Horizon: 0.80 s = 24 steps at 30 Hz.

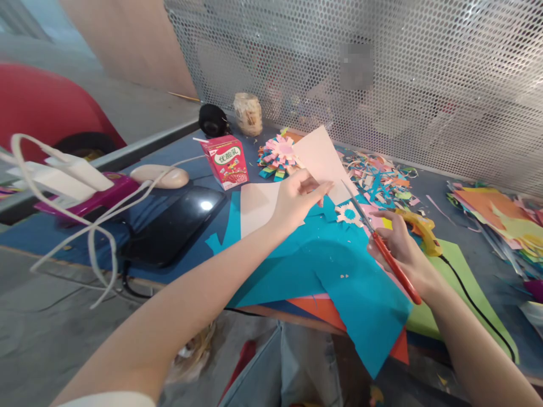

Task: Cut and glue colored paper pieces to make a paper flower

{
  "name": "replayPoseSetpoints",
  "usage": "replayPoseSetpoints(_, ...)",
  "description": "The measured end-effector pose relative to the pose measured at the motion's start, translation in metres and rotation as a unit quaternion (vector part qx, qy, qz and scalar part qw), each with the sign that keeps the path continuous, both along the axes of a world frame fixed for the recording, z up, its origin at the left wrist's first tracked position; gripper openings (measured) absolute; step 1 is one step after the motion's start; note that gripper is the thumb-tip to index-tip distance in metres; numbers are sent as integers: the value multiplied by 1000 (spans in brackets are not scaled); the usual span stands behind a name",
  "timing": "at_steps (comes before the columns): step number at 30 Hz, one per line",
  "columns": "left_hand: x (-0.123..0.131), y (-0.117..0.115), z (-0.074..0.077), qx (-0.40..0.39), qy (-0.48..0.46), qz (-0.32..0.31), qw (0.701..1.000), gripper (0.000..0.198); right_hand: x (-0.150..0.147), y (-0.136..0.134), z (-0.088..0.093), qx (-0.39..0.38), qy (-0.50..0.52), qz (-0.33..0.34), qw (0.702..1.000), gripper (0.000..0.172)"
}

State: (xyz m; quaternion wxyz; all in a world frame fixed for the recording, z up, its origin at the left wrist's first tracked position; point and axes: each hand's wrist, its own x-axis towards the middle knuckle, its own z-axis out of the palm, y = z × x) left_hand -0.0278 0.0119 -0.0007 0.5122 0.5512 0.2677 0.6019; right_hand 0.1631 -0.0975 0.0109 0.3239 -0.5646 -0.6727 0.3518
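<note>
A sheet of pale pink paper [323,155] is pinched in my left hand [300,195], raised above the table. My right hand [401,249] grips red-handled scissors [392,263]; their blades point up and left, the tips close to the sheet's lower right edge. I cannot tell whether the blades touch it. Beneath both hands lies blue paper [297,263], with another pale pink piece [258,206] on its left part. A small fringed paper ring [349,214] rests between the hands. Behind my left hand sits a layered paper flower [280,151].
A yellow glue gun [419,229] with a black cord lies right of my right hand, by green paper [460,282]. Paper scraps [379,178] are heaped behind. Leftward are a pink drink carton [224,161], a phone [173,226] and a purple power strip [89,195]. A perforated metal panel [297,56] borders the back.
</note>
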Motion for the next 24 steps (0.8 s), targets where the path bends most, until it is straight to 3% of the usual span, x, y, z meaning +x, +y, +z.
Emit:
replayPoseSetpoints(13, -1, 1, -1, -7, 23, -1, 1000, 14, 0, 0, 1, -6, -7, -23, 1000, 53)
replayPoseSetpoints(18, -1, 1, -2, -14, 26, 0, 1000, 12, 0, 1, 3, -3, -24, -21, 999, 46)
replayPoseSetpoints(24, 0, 0, -2, -29, 47, -29, 998, 32, 1, 1, 2, 0, -24, -5, 1000, 49)
